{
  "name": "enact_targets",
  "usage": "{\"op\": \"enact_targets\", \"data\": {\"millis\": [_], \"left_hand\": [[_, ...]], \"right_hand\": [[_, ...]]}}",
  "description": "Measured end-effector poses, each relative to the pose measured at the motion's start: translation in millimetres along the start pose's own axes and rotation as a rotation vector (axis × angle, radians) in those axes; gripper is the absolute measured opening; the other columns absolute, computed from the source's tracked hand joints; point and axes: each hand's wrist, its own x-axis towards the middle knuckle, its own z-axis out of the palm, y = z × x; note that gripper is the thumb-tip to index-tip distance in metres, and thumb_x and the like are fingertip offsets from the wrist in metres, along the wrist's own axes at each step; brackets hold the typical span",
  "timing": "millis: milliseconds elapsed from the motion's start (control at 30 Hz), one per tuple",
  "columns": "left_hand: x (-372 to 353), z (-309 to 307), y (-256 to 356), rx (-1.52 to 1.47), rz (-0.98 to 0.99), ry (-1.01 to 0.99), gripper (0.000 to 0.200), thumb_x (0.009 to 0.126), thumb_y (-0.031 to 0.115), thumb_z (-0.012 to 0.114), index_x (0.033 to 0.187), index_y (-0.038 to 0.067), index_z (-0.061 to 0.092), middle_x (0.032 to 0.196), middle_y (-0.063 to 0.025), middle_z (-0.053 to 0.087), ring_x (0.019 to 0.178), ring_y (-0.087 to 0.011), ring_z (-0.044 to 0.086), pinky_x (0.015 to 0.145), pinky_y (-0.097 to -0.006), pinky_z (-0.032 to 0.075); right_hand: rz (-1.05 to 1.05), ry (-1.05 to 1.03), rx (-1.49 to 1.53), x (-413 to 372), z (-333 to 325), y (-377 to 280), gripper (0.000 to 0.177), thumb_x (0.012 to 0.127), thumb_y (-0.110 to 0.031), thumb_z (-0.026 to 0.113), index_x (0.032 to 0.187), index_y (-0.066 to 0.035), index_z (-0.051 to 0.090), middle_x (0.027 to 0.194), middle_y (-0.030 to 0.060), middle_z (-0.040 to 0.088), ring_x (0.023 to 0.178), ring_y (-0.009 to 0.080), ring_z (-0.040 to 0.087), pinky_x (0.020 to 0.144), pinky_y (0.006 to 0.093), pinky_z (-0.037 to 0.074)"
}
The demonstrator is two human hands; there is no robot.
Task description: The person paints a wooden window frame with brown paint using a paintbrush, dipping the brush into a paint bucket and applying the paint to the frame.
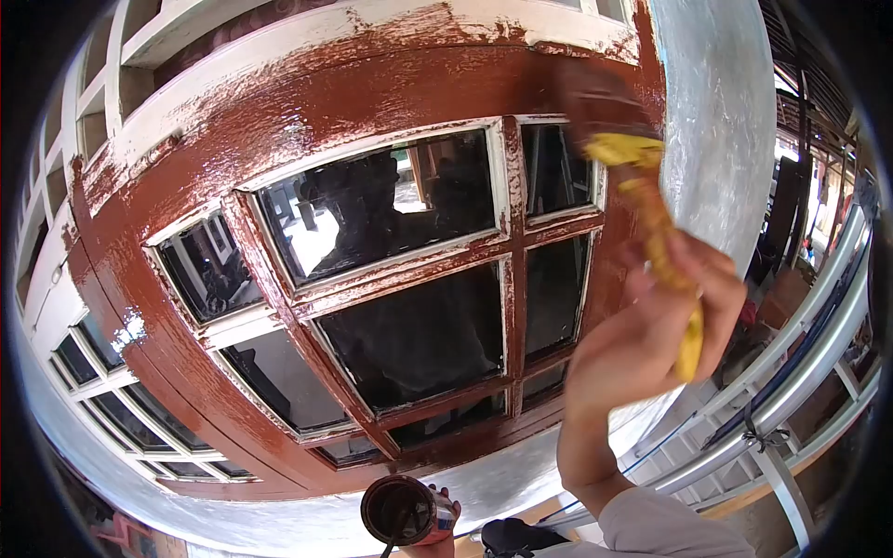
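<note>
My right hand (656, 321) is closed round the yellow handle of a paintbrush (609, 107). The brush's dark bristles, blurred by motion, are at the upper right part of a wooden window frame (372, 93). Red-brown paint covers much of this frame, while white shows in patches along its top edge and around the glass panes (381, 205). Low in the view, my left hand (442, 530) holds a paint can (398, 511) from its right side. The can is open at the top, with dark paint and a thin stick or handle inside.
A grey-blue wall (716, 121) borders the frame on the right. Beyond it lies an aluminium ladder (791, 400) with metal rails. White lattice (102, 84) is at the upper left, and another paned window (130, 409) at the lower left.
</note>
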Motion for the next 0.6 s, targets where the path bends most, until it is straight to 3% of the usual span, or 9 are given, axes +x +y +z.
{"op": "enact_targets", "data": {"millis": [100,200,433,600], "left_hand": [[1,-2,1,-0.008,-0.001,-0.002,0.055,0.084,0.033,0.057,0.126,-0.001,0.048,0.109,-0.0183,0.053,0.099,-0.0324,0.050,0.095,-0.0497,0.040],[2,-3,1,-0.017,-0.006,-0.005,0.054,0.084,0.032,0.057,0.125,-0.002,0.048,0.109,-0.0181,0.053,0.099,-0.0320,0.050,0.095,-0.0495,0.040],[1,0,-3,-0.033,-0.005,-0.007,0.052,0.084,0.030,0.058,0.125,-0.002,0.049,0.108,-0.0177,0.053,0.100,-0.0311,0.049,0.096,-0.0491,0.039],[0,-2,0,-0.061,0.010,-0.006,0.052,0.084,0.029,0.058,0.125,-0.002,0.049,0.109,-0.0177,0.053,0.100,-0.0310,0.049,0.096,-0.0493,0.038]], "right_hand": [[0.114,0.135,-0.032,12,6,13,0.015,0.073,0.008,0.050,0.086,0.007,0.058,0.092,0.0138,0.056,0.075,0.0213,0.062,0.071,0.0285,0.055],[0.028,-0.126,-0.163,1,4,15,0.019,0.074,0.009,0.050,0.091,0.006,0.058,0.089,0.0120,0.057,0.072,0.0170,0.059,0.068,0.0247,0.051],[-0.032,-0.484,-0.053,-28,19,-35,0.019,0.073,0.001,0.062,0.093,0.000,0.061,0.098,0.0169,0.055,0.076,0.0161,0.058,0.064,0.0233,0.049],[0.037,-0.544,0.125,-28,14,-31,0.022,0.079,-0.010,0.067,0.097,0.000,0.060,0.101,0.0187,0.054,0.078,0.0212,0.060,0.062,0.0261,0.052]]}}
